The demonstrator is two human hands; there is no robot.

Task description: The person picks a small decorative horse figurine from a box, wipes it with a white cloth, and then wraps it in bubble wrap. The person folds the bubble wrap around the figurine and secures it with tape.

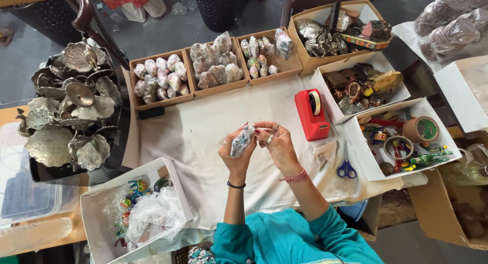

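Two hands work together above the white cloth (203, 137) at the middle of the table. Left hand (236, 154) is clamped around a small item wrapped in clear bubble film (242, 140), held upright off the cloth. Right hand (277, 142) touches the top of the same wrapped item, fingertips (258, 128) pinching at the film's upper end. Rings on both hands; dark band on the left wrist, red thread bands on the right.

Just right of the hands: red tape dispenser (311, 114) standing on the cloth. Blue-handled scissors (346, 168) lie near the right forearm.

Along the far edge, three brown cardboard trays (216, 66) side by side, each holding more bubble-wrapped pieces. Right side: white boxes (401, 142) with painted trinkets and rolls of tape, and one cardboard box (335, 25) of metal pieces behind them.

Near left: open white box (134, 213) with coloured figures under loose plastic. Far left: heap of silver leaf-shaped metal dishes (71, 111), well apart from the hands.

Person wears teal sleeves.
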